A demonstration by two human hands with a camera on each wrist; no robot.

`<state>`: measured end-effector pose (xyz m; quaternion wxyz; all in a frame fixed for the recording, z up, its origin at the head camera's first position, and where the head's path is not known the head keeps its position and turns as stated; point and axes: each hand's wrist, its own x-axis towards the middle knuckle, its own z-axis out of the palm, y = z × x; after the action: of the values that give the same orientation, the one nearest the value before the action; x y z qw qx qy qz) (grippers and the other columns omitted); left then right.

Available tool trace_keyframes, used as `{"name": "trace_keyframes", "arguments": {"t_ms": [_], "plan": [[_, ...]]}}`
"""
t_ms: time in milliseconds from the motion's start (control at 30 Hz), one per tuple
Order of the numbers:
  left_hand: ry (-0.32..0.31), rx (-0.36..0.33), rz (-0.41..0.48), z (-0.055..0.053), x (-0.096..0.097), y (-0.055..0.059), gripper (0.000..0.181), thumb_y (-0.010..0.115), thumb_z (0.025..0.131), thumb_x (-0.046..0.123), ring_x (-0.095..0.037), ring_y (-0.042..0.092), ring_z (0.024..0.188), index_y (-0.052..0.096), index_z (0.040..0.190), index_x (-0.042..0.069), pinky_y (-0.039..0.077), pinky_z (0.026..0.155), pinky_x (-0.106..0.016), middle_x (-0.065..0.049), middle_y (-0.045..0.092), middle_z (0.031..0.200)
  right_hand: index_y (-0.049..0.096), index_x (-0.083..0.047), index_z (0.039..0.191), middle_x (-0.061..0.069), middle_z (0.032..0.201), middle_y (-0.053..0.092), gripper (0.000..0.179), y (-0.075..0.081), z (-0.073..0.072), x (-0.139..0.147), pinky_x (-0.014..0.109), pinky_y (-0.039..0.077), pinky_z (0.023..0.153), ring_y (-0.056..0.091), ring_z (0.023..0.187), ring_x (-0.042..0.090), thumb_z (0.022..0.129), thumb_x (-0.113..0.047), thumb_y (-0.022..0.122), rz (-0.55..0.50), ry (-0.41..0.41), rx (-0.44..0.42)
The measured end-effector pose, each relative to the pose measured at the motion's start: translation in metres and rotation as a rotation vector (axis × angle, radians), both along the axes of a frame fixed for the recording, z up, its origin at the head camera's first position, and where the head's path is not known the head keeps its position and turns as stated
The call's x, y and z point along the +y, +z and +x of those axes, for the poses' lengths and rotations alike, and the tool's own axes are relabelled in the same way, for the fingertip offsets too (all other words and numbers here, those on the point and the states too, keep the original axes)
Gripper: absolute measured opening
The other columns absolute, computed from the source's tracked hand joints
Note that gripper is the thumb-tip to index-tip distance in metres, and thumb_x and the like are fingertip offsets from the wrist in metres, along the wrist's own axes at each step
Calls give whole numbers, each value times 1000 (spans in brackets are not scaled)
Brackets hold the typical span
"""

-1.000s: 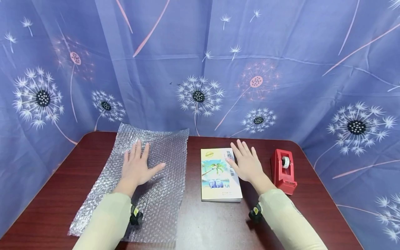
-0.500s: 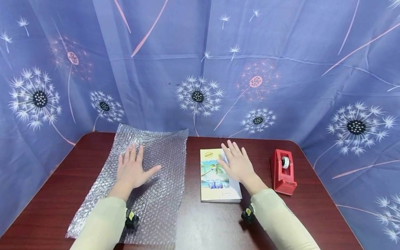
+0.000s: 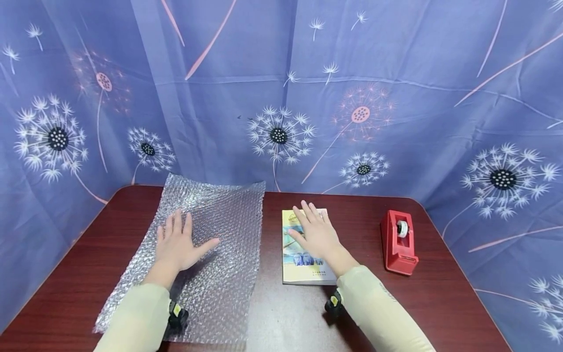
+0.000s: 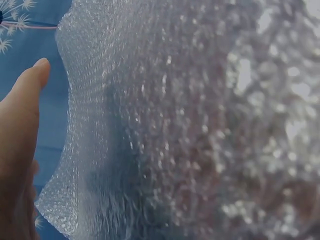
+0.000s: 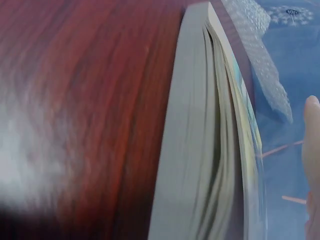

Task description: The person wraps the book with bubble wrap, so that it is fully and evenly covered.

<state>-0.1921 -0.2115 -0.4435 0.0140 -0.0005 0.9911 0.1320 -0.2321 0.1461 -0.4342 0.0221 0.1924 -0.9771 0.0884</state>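
My left hand (image 3: 177, 248), fingers straight and thumb out to the side, is over a sheet of clear bubble wrap (image 3: 233, 274). In the left wrist view the bubble wrap (image 4: 165, 110) fills most of the picture, with the thumb (image 4: 22, 115) at the left edge. Spread out above a book (image 3: 303, 275) with a beach picture on its cover is my right hand (image 3: 317, 237), which hides part of that cover. The right wrist view shows the page edges of the book (image 5: 195, 115) on the table. Neither hand holds anything.
A red tape dispenser (image 3: 399, 244) with a white roll of tape stands at the right on the dark red wooden table (image 3: 444, 303). Blue curtain (image 3: 211, 122) with dandelion prints hangs behind the table and along both sides.
Both hands have shifted to the left, the right one from the book's right side to over its cover. Bubble wrap, book and tape dispenser stay in place.
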Motion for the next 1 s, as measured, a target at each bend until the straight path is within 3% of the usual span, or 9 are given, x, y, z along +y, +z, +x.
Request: {"name": "trace_keyframes", "arguments": {"t_ms": [700,1000], "plan": [[56,-81,24,16,-10,-3,120,36,76,84,-59,-9,135,5,149,-5,-8,106,-70,-35,-11,151,25,-18,151,8,159,15,71,-9,8,-38,56,16,116,14,147,27,95,-61,35,-21,129,-7],[88,-183,37,23,-10,-2,122,37,73,86,-61,-14,132,4,150,-2,-9,99,-77,-34,-14,150,28,-17,150,11,158,20,71,-12,12,-54,59,21,113,18,146,31,94,-59,39,-3,194,-3]]}}
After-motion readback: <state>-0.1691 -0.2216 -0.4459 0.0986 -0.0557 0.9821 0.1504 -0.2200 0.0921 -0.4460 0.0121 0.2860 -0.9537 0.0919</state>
